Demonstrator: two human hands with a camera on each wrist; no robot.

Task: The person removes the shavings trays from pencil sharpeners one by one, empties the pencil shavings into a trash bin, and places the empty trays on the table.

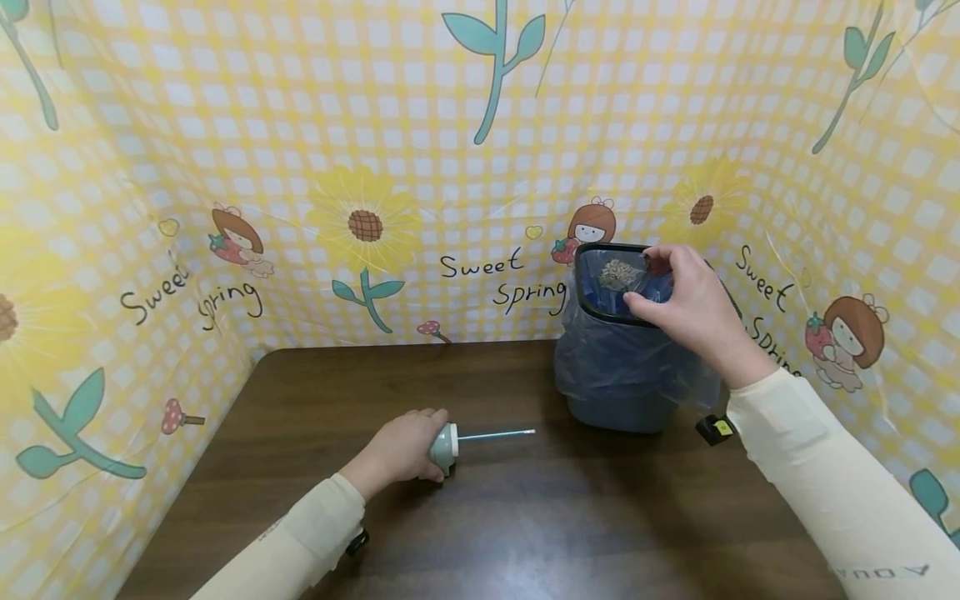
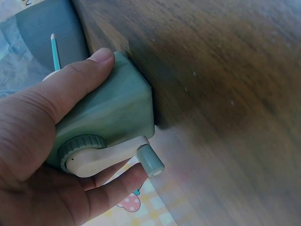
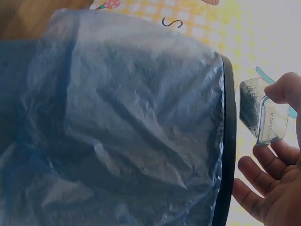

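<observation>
My left hand grips a green crank pencil sharpener low over the table, its thumb across the body. In the left wrist view the sharpener's crank handle faces the fingers. A light-blue pencil sticks out of the sharpener toward the right. Over the mouth of a bin, my right hand pinches a small clear shavings drawer between thumb and fingers. Dark shavings lie inside the drawer, which is tilted in the right wrist view.
A translucent blue bag lines the bin and hangs over its black rim. The bin stands at the back right of the brown table. Patterned yellow cloth walls in the back and both sides.
</observation>
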